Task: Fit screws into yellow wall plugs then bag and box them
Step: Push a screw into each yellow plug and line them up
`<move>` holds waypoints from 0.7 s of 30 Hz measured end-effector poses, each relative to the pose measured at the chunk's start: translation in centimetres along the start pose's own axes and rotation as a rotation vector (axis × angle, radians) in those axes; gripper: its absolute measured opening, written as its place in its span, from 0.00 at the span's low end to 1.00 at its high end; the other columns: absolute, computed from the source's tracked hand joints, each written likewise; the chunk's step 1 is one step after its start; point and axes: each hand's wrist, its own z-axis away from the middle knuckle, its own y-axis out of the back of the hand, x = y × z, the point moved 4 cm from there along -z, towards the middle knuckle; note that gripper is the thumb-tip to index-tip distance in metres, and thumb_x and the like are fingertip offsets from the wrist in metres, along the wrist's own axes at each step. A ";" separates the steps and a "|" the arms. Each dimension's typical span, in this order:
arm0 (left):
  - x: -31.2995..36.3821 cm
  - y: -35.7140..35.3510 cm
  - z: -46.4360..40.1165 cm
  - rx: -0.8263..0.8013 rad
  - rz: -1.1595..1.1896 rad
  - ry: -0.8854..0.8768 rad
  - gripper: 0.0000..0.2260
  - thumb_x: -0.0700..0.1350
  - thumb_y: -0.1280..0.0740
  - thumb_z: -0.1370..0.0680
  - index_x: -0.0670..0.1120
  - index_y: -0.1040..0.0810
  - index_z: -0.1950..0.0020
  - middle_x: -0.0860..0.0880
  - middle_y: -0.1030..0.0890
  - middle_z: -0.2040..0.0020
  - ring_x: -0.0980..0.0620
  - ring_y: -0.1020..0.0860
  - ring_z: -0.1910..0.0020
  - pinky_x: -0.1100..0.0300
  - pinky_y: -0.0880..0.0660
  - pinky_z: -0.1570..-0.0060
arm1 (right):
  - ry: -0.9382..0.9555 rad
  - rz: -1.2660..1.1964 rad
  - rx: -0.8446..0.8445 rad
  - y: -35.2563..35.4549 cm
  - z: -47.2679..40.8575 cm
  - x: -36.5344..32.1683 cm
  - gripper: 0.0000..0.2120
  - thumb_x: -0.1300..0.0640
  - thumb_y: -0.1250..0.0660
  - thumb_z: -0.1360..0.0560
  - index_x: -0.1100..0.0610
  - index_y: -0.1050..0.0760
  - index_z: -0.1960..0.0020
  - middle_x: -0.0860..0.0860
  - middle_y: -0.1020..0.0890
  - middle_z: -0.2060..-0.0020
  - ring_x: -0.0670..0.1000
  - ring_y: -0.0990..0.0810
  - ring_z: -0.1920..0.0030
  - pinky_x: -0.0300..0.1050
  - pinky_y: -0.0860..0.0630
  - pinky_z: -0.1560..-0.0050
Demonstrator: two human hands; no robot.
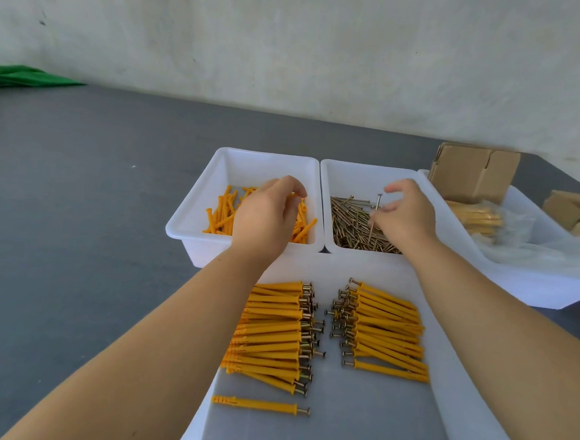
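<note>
One screw [375,214] in right grip [400,212]

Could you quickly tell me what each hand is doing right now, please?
Left hand: fingers curled in the yellow plugs; grip cannot be told.
Right hand: pinching one screw.

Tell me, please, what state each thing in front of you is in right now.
Left hand: in the plug bin, fingers curled on a yellow plug.
Right hand: pinching one screw upright over the screw bin.
Plug bin: partly filled with loose plugs.
Screw bin: holds a pile of loose screws.
Front tray: two stacks of assembled plugs, one lying apart.
Cardboard box: flaps open.
</note>
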 end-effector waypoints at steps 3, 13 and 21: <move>0.7 0.0 0.0 0.010 0.027 -0.083 0.07 0.37 0.35 0.21 0.42 0.18 0.47 0.46 0.20 0.52 0.51 0.27 0.65 0.51 0.26 0.66 | 0.120 -0.233 -0.113 0.5 1.6 -2.5 0.14 0.64 0.33 0.22 0.49 0.26 0.41 0.50 0.16 0.59 0.46 0.15 0.61 0.46 0.16 0.60; 1.6 -0.2 0.6 -0.032 0.138 -0.106 0.08 0.39 0.29 0.24 0.44 0.15 0.46 0.49 0.16 0.57 0.52 0.19 0.59 0.59 0.22 0.58 | 0.063 -0.765 -0.064 0.0 5.3 -4.4 0.07 0.62 0.34 0.21 0.51 0.27 0.47 0.54 0.14 0.57 0.53 0.13 0.60 0.42 0.18 0.61; 2.2 -0.3 0.7 -0.074 0.188 -0.083 0.10 0.40 0.29 0.24 0.45 0.17 0.42 0.53 0.17 0.58 0.61 0.22 0.61 0.75 0.28 0.58 | 0.140 -0.707 -0.007 0.4 5.7 -4.4 0.08 0.62 0.32 0.22 0.51 0.26 0.49 0.51 0.14 0.60 0.50 0.13 0.60 0.42 0.18 0.61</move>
